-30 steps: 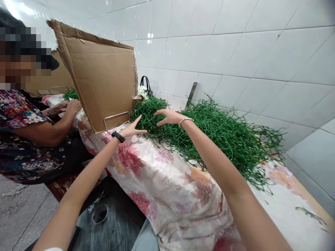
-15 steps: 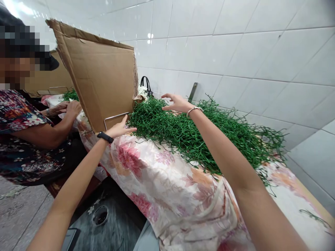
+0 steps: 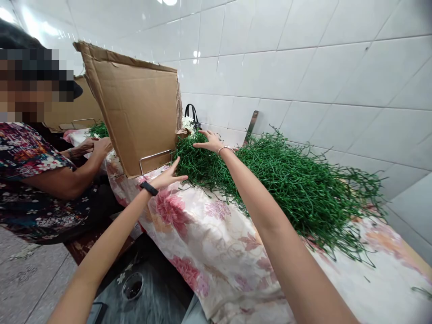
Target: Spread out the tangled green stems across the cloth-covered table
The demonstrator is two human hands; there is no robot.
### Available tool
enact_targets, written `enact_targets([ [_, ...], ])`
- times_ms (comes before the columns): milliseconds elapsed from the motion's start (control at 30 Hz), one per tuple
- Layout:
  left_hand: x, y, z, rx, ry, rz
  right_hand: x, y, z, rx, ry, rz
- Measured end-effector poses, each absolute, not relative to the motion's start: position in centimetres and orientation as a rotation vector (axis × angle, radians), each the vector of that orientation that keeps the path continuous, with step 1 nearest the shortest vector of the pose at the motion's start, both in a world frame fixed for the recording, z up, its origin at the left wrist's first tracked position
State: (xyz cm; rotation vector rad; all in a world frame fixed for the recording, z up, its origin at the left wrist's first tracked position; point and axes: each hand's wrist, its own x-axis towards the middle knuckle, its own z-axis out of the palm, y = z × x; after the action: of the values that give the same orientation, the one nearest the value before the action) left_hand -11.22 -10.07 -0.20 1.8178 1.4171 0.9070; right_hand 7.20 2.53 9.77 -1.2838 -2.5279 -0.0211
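A long heap of thin green stems lies on a floral cloth over the table. At the heap's left end, my left hand rests by its near edge, fingers spread, with a dark band on the wrist. My right hand reaches over the top of the same end with its fingers apart; a thin bracelet circles that wrist. Neither hand has closed around any stems. White flowers sit just beyond my right hand, beside the cardboard panel.
An upright cardboard panel with a bent metal wire stands at left. Behind it sits a person working with both hands. A metal strip leans on the tiled wall. A cup stands low on a dark surface.
My right hand has moved left and toward the heap's left end. The heap's left end looks more drawn in between my hands. The view has shifted slightly.
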Motion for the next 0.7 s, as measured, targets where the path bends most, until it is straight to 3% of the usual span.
enact_targets([
  [300,-17.8,-11.8,1.7,1.695,1.620,0.925,7.7,-0.5,7.4,-1.153,-2.828,-0.002],
  [533,-17.5,-12.1,-0.4,1.915,1.546,0.631,8.5,-2.3,8.2,-1.123,-2.828,-0.115],
  [700,-16.6,-11.7,-2.0,2.091,1.601,0.670,8.9,-2.5,8.2,-1.089,-2.693,-0.151],
])
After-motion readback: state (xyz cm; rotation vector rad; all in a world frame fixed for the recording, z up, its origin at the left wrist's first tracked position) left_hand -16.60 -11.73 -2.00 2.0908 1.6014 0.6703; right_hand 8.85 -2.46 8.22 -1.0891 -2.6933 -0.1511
